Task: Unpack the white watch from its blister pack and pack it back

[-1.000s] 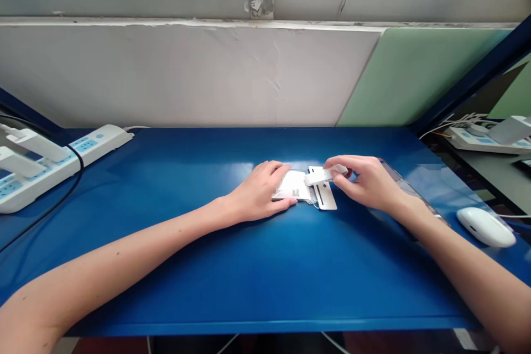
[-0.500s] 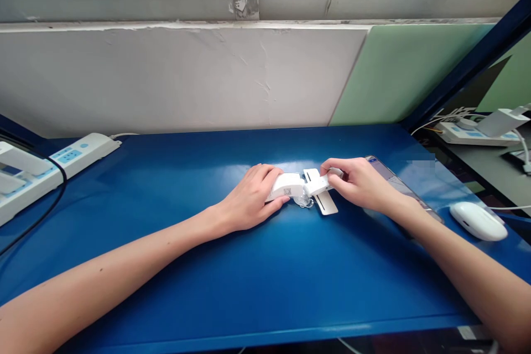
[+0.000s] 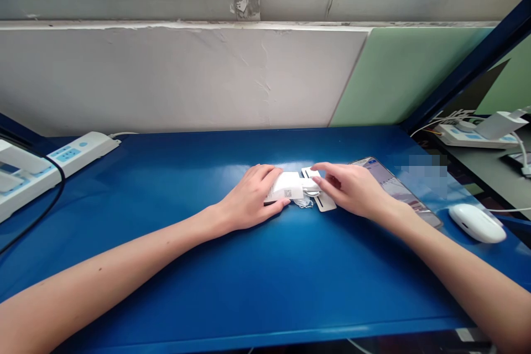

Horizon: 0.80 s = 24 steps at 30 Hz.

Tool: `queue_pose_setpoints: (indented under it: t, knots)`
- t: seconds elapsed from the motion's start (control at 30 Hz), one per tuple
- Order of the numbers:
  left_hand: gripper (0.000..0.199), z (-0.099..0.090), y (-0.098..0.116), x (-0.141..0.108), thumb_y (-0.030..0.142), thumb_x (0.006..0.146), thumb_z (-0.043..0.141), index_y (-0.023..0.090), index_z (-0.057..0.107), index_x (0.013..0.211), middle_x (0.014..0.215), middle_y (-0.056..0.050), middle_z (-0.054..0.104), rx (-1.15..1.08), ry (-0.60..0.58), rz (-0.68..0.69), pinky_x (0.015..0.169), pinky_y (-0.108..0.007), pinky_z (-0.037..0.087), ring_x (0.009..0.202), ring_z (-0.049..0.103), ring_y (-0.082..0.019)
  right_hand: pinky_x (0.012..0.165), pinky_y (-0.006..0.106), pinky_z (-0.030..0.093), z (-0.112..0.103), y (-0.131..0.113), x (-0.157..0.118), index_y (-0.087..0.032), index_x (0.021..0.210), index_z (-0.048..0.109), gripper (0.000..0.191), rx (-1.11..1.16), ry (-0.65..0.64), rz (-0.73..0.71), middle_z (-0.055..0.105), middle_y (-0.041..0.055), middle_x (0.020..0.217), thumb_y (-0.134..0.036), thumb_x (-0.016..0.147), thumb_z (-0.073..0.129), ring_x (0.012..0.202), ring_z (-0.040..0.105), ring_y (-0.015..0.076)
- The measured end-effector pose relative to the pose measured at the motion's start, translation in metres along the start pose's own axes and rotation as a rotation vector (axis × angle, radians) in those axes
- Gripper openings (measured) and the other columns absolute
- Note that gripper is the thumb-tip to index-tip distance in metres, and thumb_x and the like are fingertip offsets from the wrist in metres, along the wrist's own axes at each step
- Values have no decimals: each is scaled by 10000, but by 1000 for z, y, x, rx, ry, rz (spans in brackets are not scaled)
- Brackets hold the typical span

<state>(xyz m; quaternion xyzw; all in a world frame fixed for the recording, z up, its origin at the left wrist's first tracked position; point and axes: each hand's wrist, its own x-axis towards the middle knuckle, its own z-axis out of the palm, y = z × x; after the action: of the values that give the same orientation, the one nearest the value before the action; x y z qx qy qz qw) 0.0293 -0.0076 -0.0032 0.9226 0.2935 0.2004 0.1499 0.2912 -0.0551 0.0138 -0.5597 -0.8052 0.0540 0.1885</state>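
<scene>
A small white box (image 3: 286,187) with a printed square code lies on the blue tabletop (image 3: 232,282). My left hand (image 3: 253,196) is closed around its left part, thumb along the near side. At the box's right end a slim white piece (image 3: 310,183) with a rounded silvery edge sits partly inside or against the opening; which, I cannot tell. My right hand (image 3: 352,185) is over this piece, thumb tip at it, index finger stretched out and apart from the thumb. A flat white slotted card (image 3: 326,202) and crumpled clear plastic (image 3: 304,202) lie beneath.
A smartphone (image 3: 398,191) lies behind my right wrist, and a white computer mouse (image 3: 477,223) is farther right. To the left is a white power strip (image 3: 83,146) with a black cable (image 3: 58,191). Another power strip (image 3: 477,135) stands beyond the blue post. A wall closes the back.
My right hand has moved left, taking the white piece up to the box's end and levelling it. Its pinch has loosened, with the index finger now stretched. My left hand has stayed put.
</scene>
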Motion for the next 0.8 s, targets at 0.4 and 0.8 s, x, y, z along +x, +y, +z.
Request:
queue_pose_setpoints:
  t: [0.4,0.8]
  knots:
    - [542,1,-1,-1,464,914,611,156,520,1350,1343,-178,577,-5,2,6,1034,-497,480,1238,545,-342,799,398,560,-8,11,1,-242,1109,757,231,12,-48,-338,759,94,1080,-311,964,591,931,695,250]
    - [528,1,-1,1,473,922,587,117,548,1311,1329,-192,588,44,-4,6,1030,-507,476,1230,549,-352,906,464,571,2,19,3,-202,952,771,175,-62,125,-364,755,96,1073,-326,931,648,1103,636,301]
